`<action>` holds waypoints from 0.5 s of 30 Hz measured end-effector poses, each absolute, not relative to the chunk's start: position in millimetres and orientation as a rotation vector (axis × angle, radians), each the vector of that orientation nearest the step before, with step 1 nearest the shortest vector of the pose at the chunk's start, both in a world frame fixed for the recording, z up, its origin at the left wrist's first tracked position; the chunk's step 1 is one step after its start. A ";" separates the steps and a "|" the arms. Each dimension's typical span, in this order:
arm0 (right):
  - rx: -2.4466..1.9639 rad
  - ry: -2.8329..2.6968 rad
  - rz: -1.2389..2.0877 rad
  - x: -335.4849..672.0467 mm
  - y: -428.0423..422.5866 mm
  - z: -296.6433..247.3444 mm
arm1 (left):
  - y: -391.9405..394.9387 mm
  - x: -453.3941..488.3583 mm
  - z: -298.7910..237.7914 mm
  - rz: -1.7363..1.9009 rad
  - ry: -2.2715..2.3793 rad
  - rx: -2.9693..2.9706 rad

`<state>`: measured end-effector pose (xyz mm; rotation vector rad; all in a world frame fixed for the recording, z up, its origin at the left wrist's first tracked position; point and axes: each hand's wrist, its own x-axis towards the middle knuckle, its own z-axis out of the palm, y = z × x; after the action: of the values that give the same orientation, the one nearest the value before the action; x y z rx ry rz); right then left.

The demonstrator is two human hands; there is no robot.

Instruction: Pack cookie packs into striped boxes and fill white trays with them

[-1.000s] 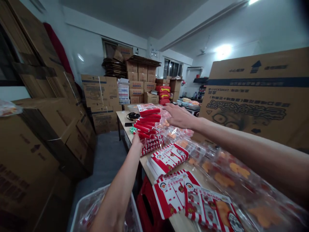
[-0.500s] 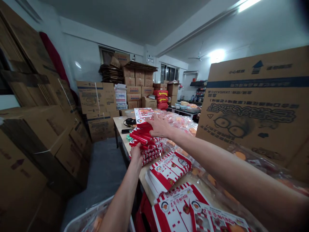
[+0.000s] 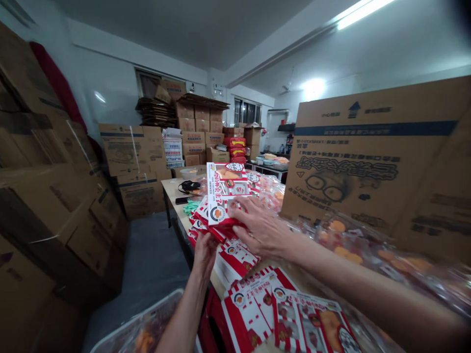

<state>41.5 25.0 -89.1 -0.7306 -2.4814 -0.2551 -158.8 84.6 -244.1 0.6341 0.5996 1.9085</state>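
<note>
My right hand (image 3: 253, 223) grips the lower right edge of a red-and-white printed carton (image 3: 228, 189), thumb and fingers closed on it. The carton is raised and tilted, its printed face towards me. Just below, my left hand (image 3: 205, 247) has its fingers pressed against the red lower edge of the same carton; its fingertips are partly hidden. Behind and beneath lies a stack of similar cartons (image 3: 198, 223), mostly covered by the raised one. Nearer to me, more flat printed cartons (image 3: 245, 301) lie overlapping on the table.
Clear bags with orange pieces (image 3: 342, 245) lie along the right, before a large cardboard box (image 3: 342, 162). A black pouch (image 3: 189, 186), a phone (image 3: 181, 201) and green gloves (image 3: 191, 208) rest at the table's far left. A white basket (image 3: 147, 314) stands below, and stacked boxes (image 3: 121, 152) line the left.
The raised carton has come closer and turned its printed face towards me, with my right hand now lower along its edge. My left hand has moved slightly down. The view has shifted a little right.
</note>
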 end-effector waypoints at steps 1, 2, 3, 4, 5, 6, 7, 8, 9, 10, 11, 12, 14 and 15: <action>-0.744 -2.460 -0.261 51.0 11.6 -85.7 | 80.0 -149.9 -244.7 1.884 0.572 0.648; -0.773 -2.429 -0.273 60.4 -1.1 -82.0 | 75.0 -139.3 -244.8 1.861 0.545 0.655; -0.816 -2.392 -0.288 69.7 -13.0 -78.3 | 69.4 -127.0 -244.5 1.838 0.520 0.658; -0.864 -2.350 -0.308 79.2 -24.3 -75.1 | 63.0 -113.3 -243.9 1.816 0.502 0.656; -0.910 -2.304 -0.332 88.8 -35.2 -72.9 | 55.8 -98.4 -243.4 1.792 0.491 0.654; -0.953 -2.263 -0.357 98.6 -45.9 -71.9 | 47.7 -82.9 -243.2 1.764 0.482 0.656; -0.999 -2.224 -0.383 108.5 -56.7 -72.4 | 39.0 -67.1 -243.8 1.735 0.476 0.659; -1.048 -2.191 -0.406 118.4 -67.6 -74.6 | 30.0 -51.4 -245.5 1.700 0.482 0.662; -1.102 -2.167 -0.425 128.1 -78.7 -78.4 | 20.9 -36.3 -248.5 1.658 0.501 0.664; -1.162 -2.153 -0.436 137.4 -89.8 -84.0 | 11.9 -22.1 -252.8 1.613 0.526 0.665; -1.229 -2.143 -0.437 146.3 -100.4 -91.2 | 3.3 -8.8 -258.3 1.565 0.555 0.663; -1.293 -2.131 -0.431 154.7 -110.1 -100.0 | -4.8 3.3 -264.7 1.516 0.588 0.660; -1.412 -2.082 -0.389 170.6 -125.0 -122.2 | -18.8 23.8 -278.6 1.414 0.655 0.656; -1.468 -2.044 -0.353 178.6 -129.6 -135.2 | -24.6 32.2 -285.2 1.367 0.686 0.658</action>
<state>178.6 -129.6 -135.2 -1.4676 -2.0440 -0.3530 32.2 -24.6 -285.2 0.6578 0.6858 1.3667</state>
